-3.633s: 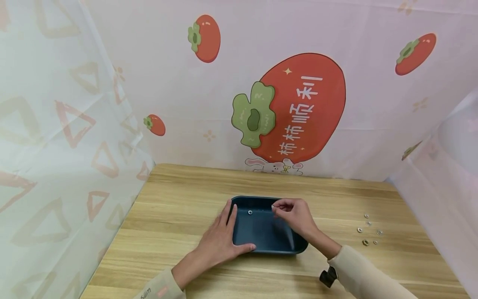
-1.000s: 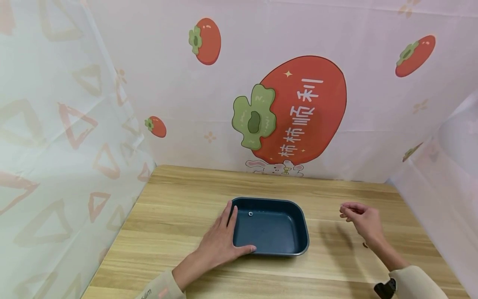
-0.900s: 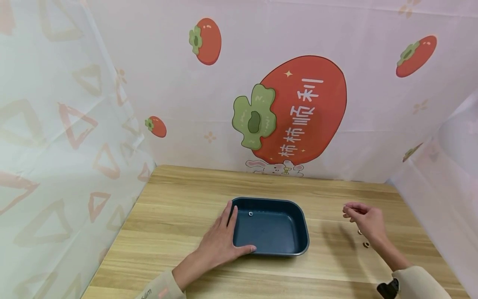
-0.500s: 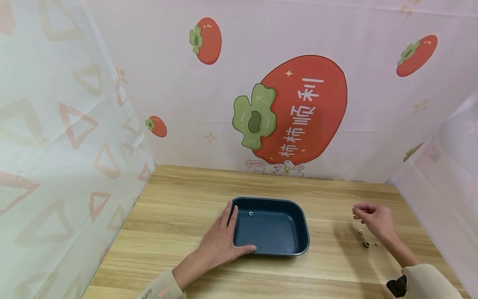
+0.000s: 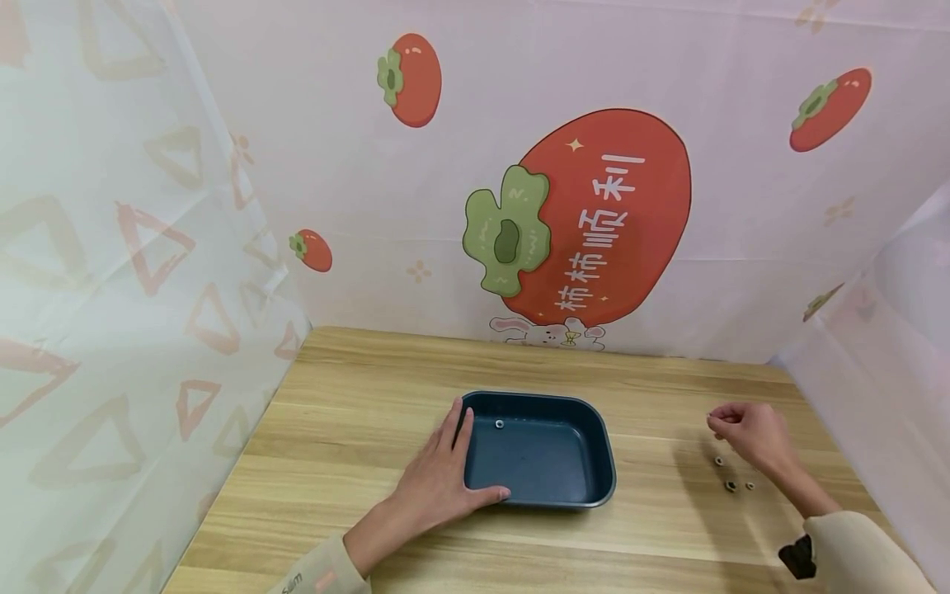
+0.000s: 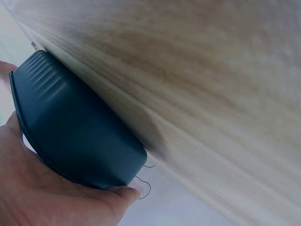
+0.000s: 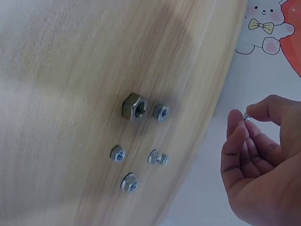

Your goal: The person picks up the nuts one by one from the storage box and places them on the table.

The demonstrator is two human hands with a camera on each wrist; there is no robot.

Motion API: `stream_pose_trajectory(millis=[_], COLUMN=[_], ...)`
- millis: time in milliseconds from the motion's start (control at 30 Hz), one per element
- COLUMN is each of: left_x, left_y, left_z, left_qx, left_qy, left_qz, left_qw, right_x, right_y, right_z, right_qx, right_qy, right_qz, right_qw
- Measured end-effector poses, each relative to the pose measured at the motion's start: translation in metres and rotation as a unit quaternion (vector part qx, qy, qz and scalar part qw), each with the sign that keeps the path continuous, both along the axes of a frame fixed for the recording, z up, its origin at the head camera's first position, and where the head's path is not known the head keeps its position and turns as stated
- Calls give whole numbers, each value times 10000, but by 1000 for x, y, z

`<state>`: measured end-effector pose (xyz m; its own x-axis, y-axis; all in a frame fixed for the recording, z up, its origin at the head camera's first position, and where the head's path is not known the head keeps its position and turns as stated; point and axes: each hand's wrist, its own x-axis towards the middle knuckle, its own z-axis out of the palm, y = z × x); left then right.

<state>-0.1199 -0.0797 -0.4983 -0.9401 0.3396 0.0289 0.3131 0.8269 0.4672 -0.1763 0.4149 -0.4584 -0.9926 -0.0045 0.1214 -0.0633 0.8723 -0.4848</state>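
Note:
A dark blue rectangular tray (image 5: 534, 466) sits mid-table, with one small nut (image 5: 500, 424) near its far left corner. My left hand (image 5: 434, 478) rests on the tray's left end, fingers straight along that side and thumb along the near rim. To the right of the tray, my right hand (image 5: 759, 436) is raised over the table. Its thumb and index finger pinch a tiny silver nut (image 7: 247, 117). Below, in the right wrist view, lie a large hex nut (image 7: 135, 107), a round-collared nut (image 7: 161, 112), a small hex nut (image 7: 117, 153) and a flange nut (image 7: 129, 182).
Two more nuts lie close together, a wider one (image 7: 154, 157) and a smaller one (image 7: 164, 160). The wooden table (image 5: 371, 388) is backed by a printed curtain (image 5: 356, 148), with cloth sheets on both sides. A black strap device (image 5: 797, 557) sits at the right cuff.
My right hand, over the tray's far right part 3.6 seconds ago, has moved right over the table, its fingers still pinched. The left hand and tray stay put.

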Motion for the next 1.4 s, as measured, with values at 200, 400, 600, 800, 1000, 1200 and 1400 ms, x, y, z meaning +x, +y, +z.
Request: stream_pose_trajectory(millis=[200, 400, 600, 800, 1000, 1200, 1400], left_x=[0, 1, 1, 1, 0, 0, 1], left_y=[0, 0, 0, 0, 1, 1, 1], left_z=[1, 2, 1, 0, 1, 2, 2], left_qx=[29, 49, 7, 8, -7, -2, -33], left_qy=[6, -40, -31, -43, -64, -84, -93], left_qz=[-6, -5, 19, 7, 2, 6, 19], left_qw=[10000, 10000, 10000, 10000, 10000, 10000, 9999], right_x=[-3, -9, -16, -21, -22, -24, -25], right_y=[5, 12, 17, 14, 11, 9, 9], right_z=[0, -5, -8, -10, -13, -17, -20], right_qx=[147, 780, 1199, 1347, 1266, 1384, 1527], right_qy=[-163, -13, -128, -416, -715, -681, -683], right_qz=[69, 330, 593, 705, 674, 727, 757], right_qw=[9997, 9964, 9909, 9875, 9871, 9854, 9830])
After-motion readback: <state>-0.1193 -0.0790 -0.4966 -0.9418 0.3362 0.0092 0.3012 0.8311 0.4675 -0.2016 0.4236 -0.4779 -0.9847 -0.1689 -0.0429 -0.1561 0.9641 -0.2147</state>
